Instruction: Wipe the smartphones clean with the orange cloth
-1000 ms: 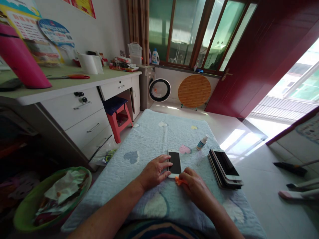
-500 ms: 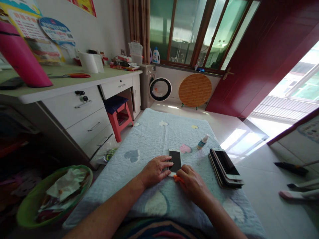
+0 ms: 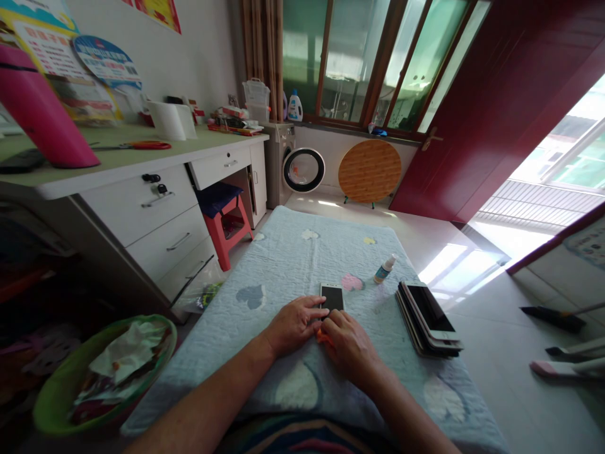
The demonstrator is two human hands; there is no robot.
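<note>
A white smartphone (image 3: 333,294) with a dark screen lies face up on the quilted cover (image 3: 293,265). Resting against its left side, my left hand (image 3: 293,325) has its fingers stretched out and apart, with fingertips over the screen's edge. My right hand (image 3: 350,340) is closed around a small orange cloth (image 3: 324,338), bunched at the phone's lower end. This hand hides the lower part of the phone. To the right lies a stack of several smartphones (image 3: 429,321), and a small spray bottle (image 3: 385,269) stands beyond it.
A green basket (image 3: 47,403) holding crumpled paper stands at the lower left. Along the left runs a desk (image 3: 227,142) with drawers, and a red stool (image 3: 229,227) is tucked beneath. A washing machine (image 3: 278,170) has its round door open near a folded round table (image 3: 369,170).
My right hand has slid left with the orange cloth along the phone's lower end, coming up against my left fingers. My left hand has stayed in place.
</note>
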